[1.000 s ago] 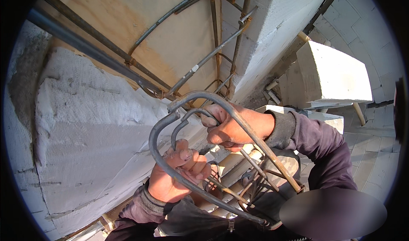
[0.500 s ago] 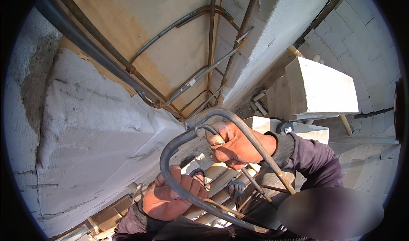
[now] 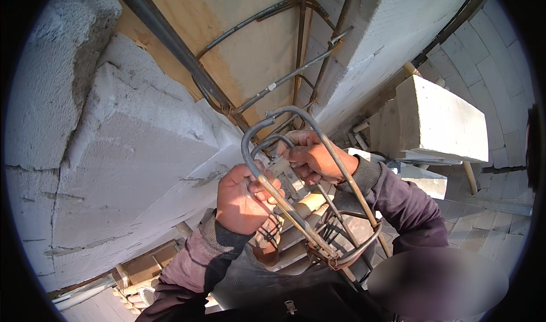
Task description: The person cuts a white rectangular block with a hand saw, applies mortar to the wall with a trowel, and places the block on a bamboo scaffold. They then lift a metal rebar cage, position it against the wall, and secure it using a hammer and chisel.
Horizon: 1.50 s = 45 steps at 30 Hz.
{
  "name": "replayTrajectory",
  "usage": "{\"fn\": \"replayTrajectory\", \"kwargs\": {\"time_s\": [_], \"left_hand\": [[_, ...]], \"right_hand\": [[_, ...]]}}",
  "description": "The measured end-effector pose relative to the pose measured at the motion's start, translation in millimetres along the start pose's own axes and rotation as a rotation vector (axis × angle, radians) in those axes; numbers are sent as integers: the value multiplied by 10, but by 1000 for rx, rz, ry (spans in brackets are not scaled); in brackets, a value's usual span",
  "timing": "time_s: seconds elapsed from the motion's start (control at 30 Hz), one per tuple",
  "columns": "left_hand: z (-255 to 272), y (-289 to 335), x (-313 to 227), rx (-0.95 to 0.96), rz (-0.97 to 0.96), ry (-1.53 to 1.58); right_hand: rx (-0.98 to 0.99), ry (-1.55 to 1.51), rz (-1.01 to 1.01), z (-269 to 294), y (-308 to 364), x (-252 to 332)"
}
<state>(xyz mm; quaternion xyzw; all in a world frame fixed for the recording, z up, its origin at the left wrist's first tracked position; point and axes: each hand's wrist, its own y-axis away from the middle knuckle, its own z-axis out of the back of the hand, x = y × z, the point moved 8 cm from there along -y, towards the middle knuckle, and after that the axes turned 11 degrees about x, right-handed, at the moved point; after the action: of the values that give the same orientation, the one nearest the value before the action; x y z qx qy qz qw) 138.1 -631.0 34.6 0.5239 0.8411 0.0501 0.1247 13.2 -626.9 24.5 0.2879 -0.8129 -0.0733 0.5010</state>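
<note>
Since half a second ago, the left hand (image 3: pixel 243 199) is sitting higher in the frame and nearer the right hand (image 3: pixel 318 160), while the outer steel hoop (image 3: pixel 245 147) is looking narrower. Its bent ends are lying close together just above the centre, its long axis running down toward the lower right. The inner steel hoop (image 3: pixel 264 142) is curving between the hands, away from the person, its bend lying nearer the right hand, whose fingers are wrapping around it. The left fingers are curling behind the outer hoop's left leg; the view is hiding whether they are gripping either bar.
</note>
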Motion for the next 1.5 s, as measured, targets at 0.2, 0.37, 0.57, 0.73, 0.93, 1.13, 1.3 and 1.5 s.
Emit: {"fn": "replayTrajectory", "kwargs": {"time_s": [0.2, 0.37, 0.57, 0.73, 0.93, 1.13, 1.3, 1.5], "left_hand": [[297, -151, -81, -241, -76, -71], [512, -255, -76, -227, -66, -316], [582, -304, -89, -419, -64, -600], [267, -29, -323, -577, -112, -1292], [-1682, 618, -430, -319, -969, -2372], [-2458, 73, -504, -466, -1328, -3175], [-2092, -71, -585, -705, -842, -3490], [-2091, -73, -433, -631, -858, -3557]], "right_hand": [[-20, -37, 67, 258, -259, -171], [-89, 46, 23, 442, -296, -254], [-136, 85, 26, 685, -311, -336], [-132, 81, 26, 724, -320, -339], [-109, 124, 15, 855, -487, -607], [-130, 234, -45, 831, -595, -646], [-127, 520, -4, 934, -639, -741], [-117, 752, 52, 1322, -782, -984]]}}
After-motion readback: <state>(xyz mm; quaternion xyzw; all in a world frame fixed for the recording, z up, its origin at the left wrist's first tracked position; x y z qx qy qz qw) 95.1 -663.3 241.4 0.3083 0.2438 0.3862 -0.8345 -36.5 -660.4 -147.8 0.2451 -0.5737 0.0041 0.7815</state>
